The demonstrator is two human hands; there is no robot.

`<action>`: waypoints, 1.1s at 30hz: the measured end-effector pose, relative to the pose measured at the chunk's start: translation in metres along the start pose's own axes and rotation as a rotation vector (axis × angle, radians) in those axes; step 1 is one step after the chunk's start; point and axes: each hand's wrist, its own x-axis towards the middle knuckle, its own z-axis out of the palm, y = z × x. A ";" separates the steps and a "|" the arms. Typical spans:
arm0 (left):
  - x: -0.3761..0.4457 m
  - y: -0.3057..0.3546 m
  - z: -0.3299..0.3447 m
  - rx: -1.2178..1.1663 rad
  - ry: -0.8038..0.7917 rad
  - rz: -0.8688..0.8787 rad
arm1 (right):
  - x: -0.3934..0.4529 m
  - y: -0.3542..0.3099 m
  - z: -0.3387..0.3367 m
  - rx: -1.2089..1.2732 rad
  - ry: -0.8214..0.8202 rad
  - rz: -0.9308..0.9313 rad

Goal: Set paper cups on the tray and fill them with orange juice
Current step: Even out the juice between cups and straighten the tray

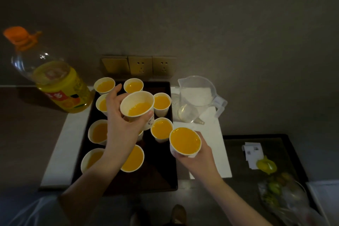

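- A half-full paper cup (137, 104) was clamped in the left hand (121, 124) above the tray (161, 170).
- A brim-full cup (185, 142) was clamped in the right hand (199, 158).
- Juice-filled cups (161, 129) were seen on the tray.

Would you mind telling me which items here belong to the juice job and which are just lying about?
Job: tray, juice bottle, filled paper cups, one in left hand, one in right hand.
Lying about: clear jug, funnel, paper slips, bagged fruit.
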 end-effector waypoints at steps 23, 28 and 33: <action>-0.007 -0.006 0.025 -0.016 -0.274 0.018 | 0.049 -0.083 -0.065 -0.082 -0.173 -0.128; -0.007 -0.006 0.022 -0.028 -0.283 0.005 | 0.058 -0.103 -0.076 -0.186 -0.281 -0.150; -0.007 -0.007 0.018 -0.046 -0.270 -0.011 | 0.069 -0.112 -0.079 -0.344 -0.354 -0.154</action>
